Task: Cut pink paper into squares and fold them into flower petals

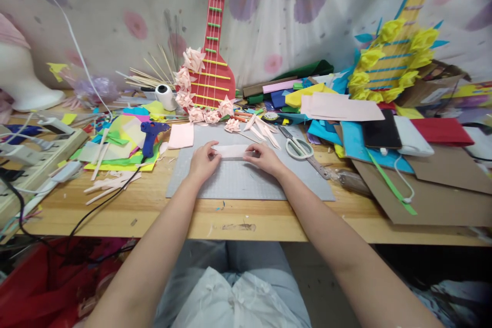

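A pale pink paper strip [232, 151] is stretched level between my two hands, just over the grey cutting mat [246, 182]. My left hand [204, 163] pinches its left end between thumb and fingers. At the opposite end my right hand [265, 159] is closed on it in the same way. Scissors [300, 148] with pale handles lie on the mat to the right of my right hand. Beyond my hands are cut pink paper pieces [265, 129] and a pink paper flower [232, 125]. A pink paper square [181, 136] lies left of them.
A blue glue gun [150, 138] rests on coloured paper scraps at left, near a power strip [34, 169]. A red paper guitar [211, 82] with pink flowers stands behind the mat. Coloured paper, a black phone [380, 129] and cardboard [434, 200] crowd the right side.
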Motion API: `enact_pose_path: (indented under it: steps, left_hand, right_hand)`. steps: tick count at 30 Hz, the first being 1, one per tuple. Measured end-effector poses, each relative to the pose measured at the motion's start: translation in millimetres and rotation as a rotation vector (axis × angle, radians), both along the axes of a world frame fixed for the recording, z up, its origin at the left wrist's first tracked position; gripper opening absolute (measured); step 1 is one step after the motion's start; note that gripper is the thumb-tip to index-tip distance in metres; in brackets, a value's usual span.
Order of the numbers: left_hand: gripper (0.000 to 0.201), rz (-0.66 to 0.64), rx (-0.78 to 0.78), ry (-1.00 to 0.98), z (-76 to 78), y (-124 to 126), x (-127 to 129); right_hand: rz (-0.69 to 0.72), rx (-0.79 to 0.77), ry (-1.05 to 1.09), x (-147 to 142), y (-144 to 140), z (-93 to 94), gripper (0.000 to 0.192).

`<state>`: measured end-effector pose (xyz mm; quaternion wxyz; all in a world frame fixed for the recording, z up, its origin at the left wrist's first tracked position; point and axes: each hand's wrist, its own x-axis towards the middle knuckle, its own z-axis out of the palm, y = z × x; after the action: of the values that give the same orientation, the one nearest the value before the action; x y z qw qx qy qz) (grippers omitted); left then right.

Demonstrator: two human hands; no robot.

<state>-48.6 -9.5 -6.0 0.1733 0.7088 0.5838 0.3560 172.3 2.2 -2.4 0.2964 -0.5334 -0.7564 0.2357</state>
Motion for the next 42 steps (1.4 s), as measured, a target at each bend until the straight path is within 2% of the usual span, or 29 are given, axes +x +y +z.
enact_pose_path:
  steps: [8, 13, 19, 23, 33, 42]
  left_hand:
    - [0.039, 0.097, -0.064, -0.055, -0.6, -1.5, 1.3]
    - [0.04, 0.132, -0.076, 0.021, 4.5, -3.8, 4.3]
    - [0.043, 0.208, -0.057, 0.117, 7.6, -4.3, 8.5]
    - [0.042, 0.241, -0.067, 0.23, 10.0, -1.0, 13.4]
    - [0.041, 0.262, -0.017, 0.407, 11.2, 3.8, 18.9]
    - [0.028, 0.26, -0.006, 0.471, 10.8, 2.9, 19.1]
  right_hand:
    - [-0.098, -0.035, 0.104, -4.9, 6.4, -8.8, 0.024]
    - [-0.178, -0.052, -0.012, -11.1, 4.5, -5.7, 0.019]
    - [-0.291, -0.081, -0.123, -21.6, -2.7, 4.0, 0.035]
    - [-0.328, -0.03, -0.199, -25.6, -4.6, 5.4, 0.032]
    - [-0.323, 0.002, -0.287, -27.4, -4.1, 4.4, 0.027]
    - [-0.299, 0.032, -0.346, -28.3, -7.3, 7.3, 0.024]
